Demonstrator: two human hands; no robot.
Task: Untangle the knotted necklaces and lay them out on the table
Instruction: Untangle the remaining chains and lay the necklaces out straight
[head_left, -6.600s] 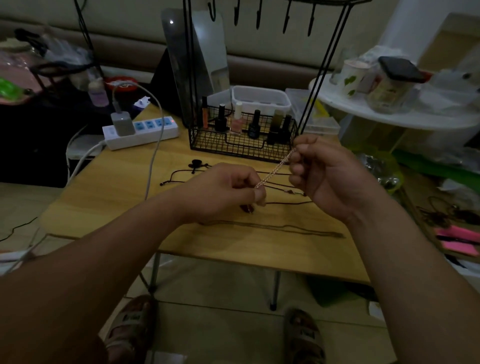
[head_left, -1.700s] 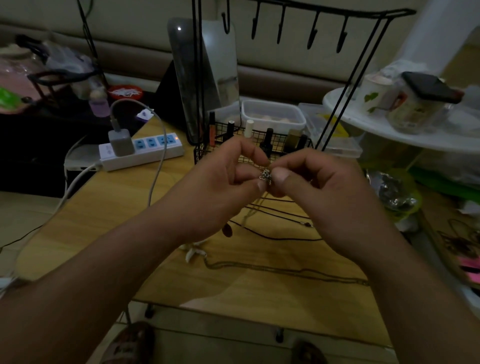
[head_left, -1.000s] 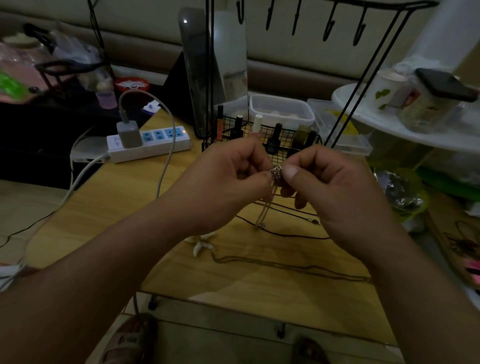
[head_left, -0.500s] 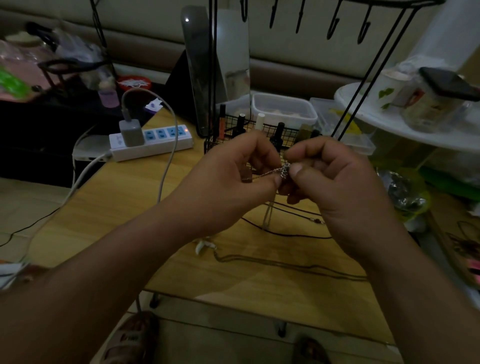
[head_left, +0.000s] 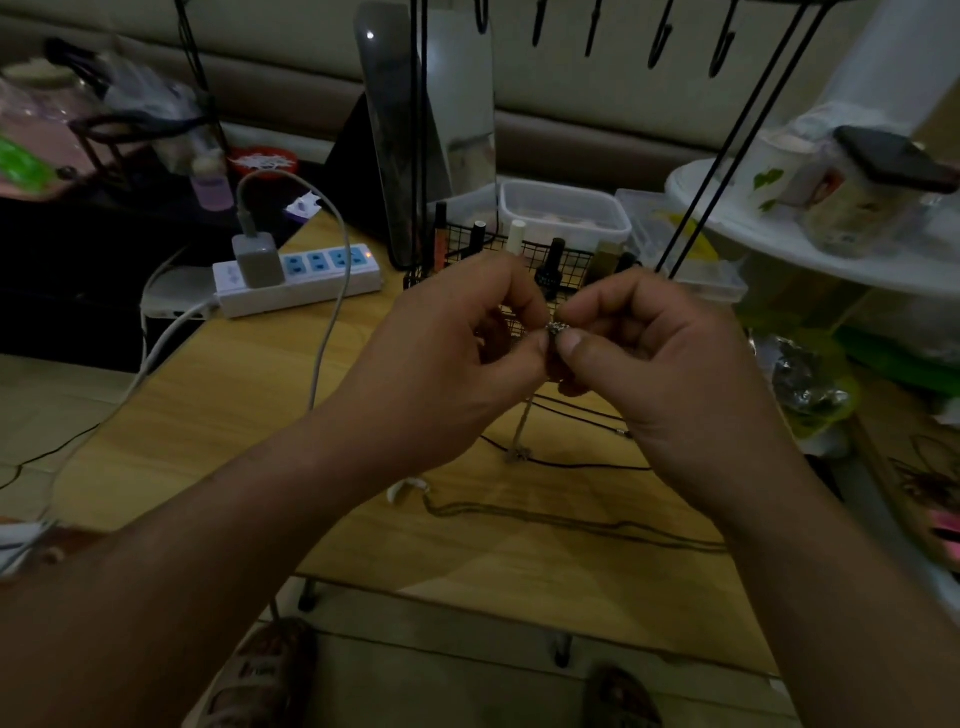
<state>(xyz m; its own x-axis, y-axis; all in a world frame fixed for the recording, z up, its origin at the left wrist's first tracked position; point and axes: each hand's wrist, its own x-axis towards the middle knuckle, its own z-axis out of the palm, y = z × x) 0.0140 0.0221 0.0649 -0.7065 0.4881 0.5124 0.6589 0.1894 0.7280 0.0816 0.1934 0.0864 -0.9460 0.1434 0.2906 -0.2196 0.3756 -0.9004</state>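
My left hand (head_left: 447, 358) and my right hand (head_left: 660, 364) meet above the wooden table (head_left: 218, 395), both pinching a small silvery knot of chain necklace (head_left: 557, 328) between thumbs and fingertips. A loose length of that chain (head_left: 523, 426) hangs down below my hands to the tabletop. A thin black cord necklace (head_left: 582, 464) lies on the table under my hands. Nearer the front edge a long dark chain (head_left: 571, 522) lies stretched out, with a small white pendant (head_left: 408, 487) at its left end.
A black wire rack (head_left: 571, 254) with nail polish bottles stands behind my hands, its frame rising overhead. A white power strip (head_left: 298, 278) with a charger and cable sits at the back left. A mirror (head_left: 431, 119) and plastic boxes (head_left: 563, 213) stand behind; cluttered shelves are at the right.
The chain was stretched taut between my hands earlier; now my hands are together, working the bunched knot. In the last second they barely moved.
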